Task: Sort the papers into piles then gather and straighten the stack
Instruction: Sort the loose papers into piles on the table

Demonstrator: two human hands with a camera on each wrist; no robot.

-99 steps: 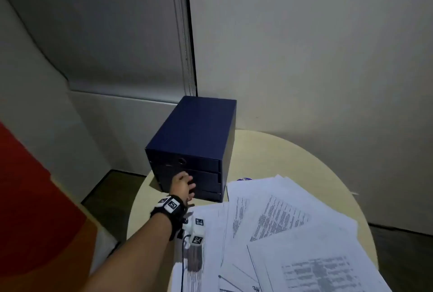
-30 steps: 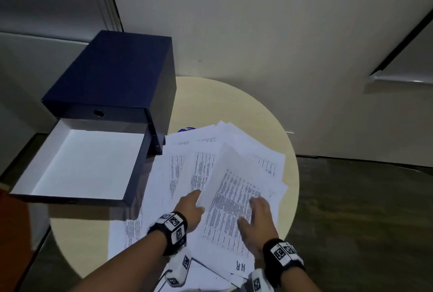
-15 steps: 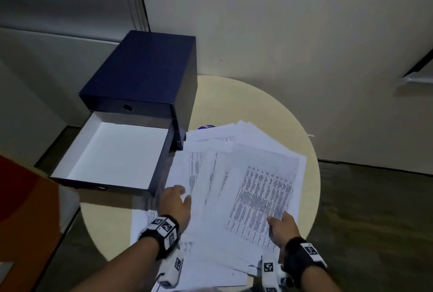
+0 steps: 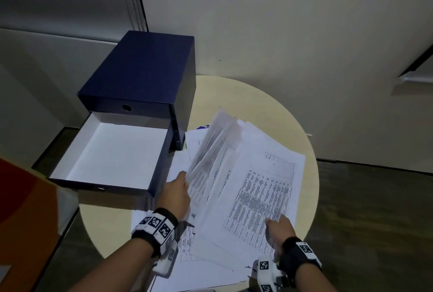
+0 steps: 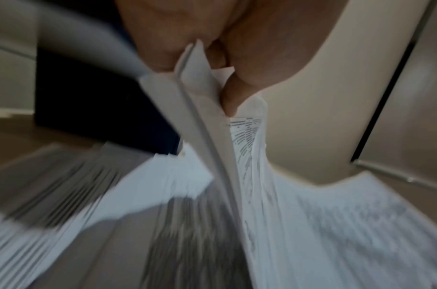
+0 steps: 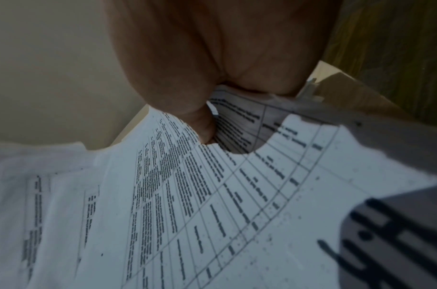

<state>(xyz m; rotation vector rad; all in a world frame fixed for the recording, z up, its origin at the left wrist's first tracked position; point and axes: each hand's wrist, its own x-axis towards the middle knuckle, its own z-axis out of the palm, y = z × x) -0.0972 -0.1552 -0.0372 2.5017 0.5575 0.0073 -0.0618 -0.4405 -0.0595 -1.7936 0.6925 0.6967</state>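
**A:** How far along did it look?

**B:** Early, by my judgement. The round table [image 4: 253,95] carried a blue drawer box [image 4: 145,73] at about ten o'clock, its drawer [image 4: 112,155] pulled out and showing only its white lining. The papers [image 4: 255,188] lay fanned and overlapping from the centre of the table down to six o'clock, with no separate piles and no squared stack visible. So sorting, gathering and straightening all seemed left to do.

**A:** And the hands?

**B:** The left hand [image 4: 177,194], at about seven o'clock of the spread, gripped a sheaf of sheets [image 4: 210,148] and tilted it up on edge. In the left wrist view the fingers [image 5: 233,97] were curled round that sheaf (blurred, but the pinch was plain).

**A:** The right?

**B:** The right hand [image 4: 278,227], at about five o'clock, pinched the near corner of a printed table sheet [image 4: 262,200]. The right wrist view showed its thumb [image 6: 185,93] on top of the page with paper running underneath (the other fingers were hidden).
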